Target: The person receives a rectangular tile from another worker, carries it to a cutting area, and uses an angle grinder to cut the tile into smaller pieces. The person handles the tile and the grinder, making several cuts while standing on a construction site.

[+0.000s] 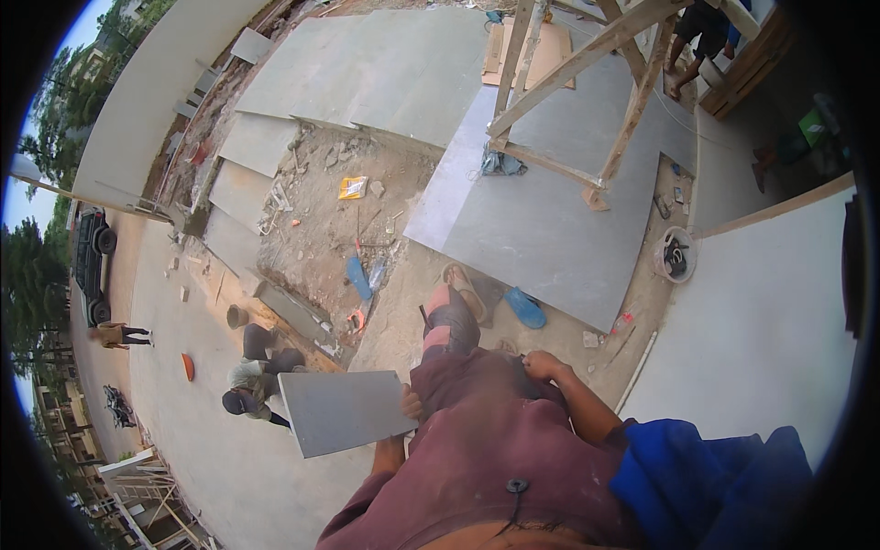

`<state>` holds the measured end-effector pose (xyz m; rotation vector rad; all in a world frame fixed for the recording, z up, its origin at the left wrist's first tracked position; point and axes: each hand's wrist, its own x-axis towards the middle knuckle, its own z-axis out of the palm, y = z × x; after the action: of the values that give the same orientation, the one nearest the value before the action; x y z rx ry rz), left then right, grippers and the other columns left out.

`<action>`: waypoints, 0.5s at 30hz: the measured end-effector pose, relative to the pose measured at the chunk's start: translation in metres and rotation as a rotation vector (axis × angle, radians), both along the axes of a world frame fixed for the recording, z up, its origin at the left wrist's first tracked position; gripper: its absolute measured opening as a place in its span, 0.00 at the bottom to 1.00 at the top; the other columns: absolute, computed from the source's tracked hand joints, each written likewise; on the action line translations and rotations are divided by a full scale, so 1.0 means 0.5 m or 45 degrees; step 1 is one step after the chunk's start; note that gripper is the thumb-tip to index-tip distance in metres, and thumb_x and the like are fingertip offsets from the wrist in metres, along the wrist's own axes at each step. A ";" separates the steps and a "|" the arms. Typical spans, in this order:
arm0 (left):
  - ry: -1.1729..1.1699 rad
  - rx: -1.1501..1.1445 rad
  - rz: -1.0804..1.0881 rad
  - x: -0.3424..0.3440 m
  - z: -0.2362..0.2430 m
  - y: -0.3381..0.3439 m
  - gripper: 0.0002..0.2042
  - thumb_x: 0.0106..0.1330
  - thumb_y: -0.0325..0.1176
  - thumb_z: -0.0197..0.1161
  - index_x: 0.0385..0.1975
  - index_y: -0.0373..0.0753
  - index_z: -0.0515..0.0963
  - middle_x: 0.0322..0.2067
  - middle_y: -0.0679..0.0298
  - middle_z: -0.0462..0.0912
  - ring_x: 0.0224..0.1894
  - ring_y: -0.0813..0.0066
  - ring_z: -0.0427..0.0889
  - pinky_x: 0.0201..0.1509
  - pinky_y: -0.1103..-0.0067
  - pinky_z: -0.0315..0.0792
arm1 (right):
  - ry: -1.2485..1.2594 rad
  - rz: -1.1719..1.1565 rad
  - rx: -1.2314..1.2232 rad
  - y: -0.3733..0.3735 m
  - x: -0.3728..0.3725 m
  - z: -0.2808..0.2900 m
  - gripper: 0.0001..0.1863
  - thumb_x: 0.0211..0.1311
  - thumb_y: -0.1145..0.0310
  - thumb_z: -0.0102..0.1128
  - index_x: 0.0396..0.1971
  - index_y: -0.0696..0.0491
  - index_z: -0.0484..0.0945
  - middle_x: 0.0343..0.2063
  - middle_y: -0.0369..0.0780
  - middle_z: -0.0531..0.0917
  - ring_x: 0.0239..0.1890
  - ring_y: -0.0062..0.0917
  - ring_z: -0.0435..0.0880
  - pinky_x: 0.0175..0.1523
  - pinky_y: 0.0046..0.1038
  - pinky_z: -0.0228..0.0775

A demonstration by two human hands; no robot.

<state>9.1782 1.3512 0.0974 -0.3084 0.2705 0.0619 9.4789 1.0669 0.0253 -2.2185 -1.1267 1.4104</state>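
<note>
My left hand (412,403) is closed around the near edge of a grey rectangular tile (346,411), which is held tilted beside my left hip. Its broad smooth face shows, while part of my grip is hidden behind the edge. My right hand (543,367) is at the front of my waist, its fingers curled in against the hem of my maroon shirt (513,431). Whatever those fingers may hold is hidden. A blue cloth (706,481) hangs by my right arm.
Large grey tiles (559,229) cover the floor ahead, with a wooden trestle (587,101) on them. Rubble ground (339,220) lies to the left. A blue slipper (525,308) and a white bucket (676,255) are nearby. A person (252,380) crouches at left; others stand at far right.
</note>
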 end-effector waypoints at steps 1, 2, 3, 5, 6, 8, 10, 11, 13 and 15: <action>-0.001 -0.001 0.027 0.043 -0.017 0.030 0.16 0.75 0.45 0.50 0.36 0.36 0.68 0.25 0.68 0.65 0.26 0.78 0.65 0.36 0.76 0.66 | 0.039 -0.002 -0.143 0.047 0.051 -0.013 0.15 0.53 0.62 0.59 0.31 0.58 0.85 0.33 0.53 0.86 0.37 0.48 0.86 0.46 0.45 0.75; -0.001 -0.020 0.045 0.079 -0.028 0.061 0.16 0.75 0.45 0.50 0.36 0.36 0.68 0.25 0.68 0.65 0.26 0.78 0.65 0.36 0.76 0.66 | 0.120 0.073 -0.195 0.096 0.106 -0.018 0.16 0.54 0.60 0.59 0.32 0.59 0.86 0.35 0.54 0.86 0.39 0.48 0.87 0.48 0.45 0.76; -0.012 -0.033 0.062 0.129 -0.049 0.098 0.16 0.74 0.45 0.51 0.36 0.36 0.68 0.25 0.68 0.65 0.26 0.78 0.65 0.36 0.76 0.66 | 0.199 0.147 -0.248 0.147 0.162 -0.022 0.18 0.56 0.59 0.59 0.34 0.59 0.86 0.37 0.55 0.86 0.42 0.49 0.87 0.49 0.46 0.76; -0.068 -0.083 0.079 0.245 -0.100 0.185 0.16 0.74 0.46 0.51 0.36 0.36 0.68 0.25 0.68 0.65 0.26 0.78 0.65 0.36 0.76 0.66 | 0.224 0.224 -0.358 0.224 0.290 -0.039 0.20 0.58 0.58 0.58 0.38 0.60 0.87 0.41 0.56 0.86 0.45 0.49 0.87 0.51 0.46 0.77; -0.116 -0.121 0.070 0.318 -0.122 0.230 0.16 0.74 0.46 0.51 0.36 0.36 0.68 0.25 0.68 0.65 0.26 0.78 0.65 0.36 0.76 0.66 | 0.175 0.220 -0.414 0.234 0.347 -0.059 0.20 0.59 0.58 0.58 0.40 0.59 0.87 0.42 0.56 0.86 0.46 0.48 0.87 0.51 0.46 0.77; -0.166 -0.136 0.077 0.423 -0.121 0.330 0.17 0.74 0.46 0.51 0.36 0.36 0.68 0.26 0.68 0.65 0.26 0.78 0.65 0.36 0.76 0.66 | 0.091 0.248 -0.409 0.361 0.479 -0.042 0.20 0.61 0.59 0.57 0.43 0.58 0.86 0.46 0.55 0.86 0.48 0.48 0.87 0.51 0.45 0.77; -0.235 -0.138 0.064 0.546 -0.129 0.466 0.17 0.74 0.47 0.51 0.36 0.36 0.68 0.26 0.68 0.65 0.26 0.78 0.65 0.36 0.76 0.66 | 0.024 0.279 -0.353 0.498 0.589 0.003 0.20 0.62 0.61 0.56 0.45 0.58 0.86 0.48 0.54 0.85 0.50 0.47 0.86 0.53 0.44 0.77; -0.195 -0.109 0.103 0.550 -0.117 0.528 0.17 0.74 0.47 0.51 0.36 0.36 0.68 0.26 0.68 0.65 0.26 0.77 0.65 0.36 0.76 0.66 | 0.152 0.258 -0.473 0.630 0.613 0.098 0.18 0.61 0.63 0.55 0.44 0.58 0.86 0.49 0.53 0.85 0.52 0.47 0.85 0.56 0.43 0.76; -0.270 -0.137 0.037 0.704 -0.093 0.593 0.17 0.74 0.46 0.50 0.36 0.36 0.68 0.25 0.67 0.66 0.27 0.76 0.67 0.36 0.76 0.67 | -0.092 0.407 -0.365 0.681 0.738 0.128 0.17 0.57 0.64 0.56 0.41 0.57 0.86 0.46 0.53 0.86 0.50 0.48 0.85 0.56 0.44 0.76; -0.327 -0.045 0.013 0.823 -0.051 0.680 0.16 0.75 0.44 0.48 0.38 0.35 0.67 0.25 0.66 0.68 0.28 0.74 0.71 0.36 0.76 0.69 | -0.195 0.367 -0.257 0.786 0.846 0.160 0.16 0.57 0.63 0.58 0.37 0.57 0.87 0.42 0.53 0.86 0.46 0.47 0.86 0.53 0.44 0.76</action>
<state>9.5897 1.6912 0.0720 -0.3490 0.0156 0.0272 9.9017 1.4599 0.1051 -2.4139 -1.4647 1.5470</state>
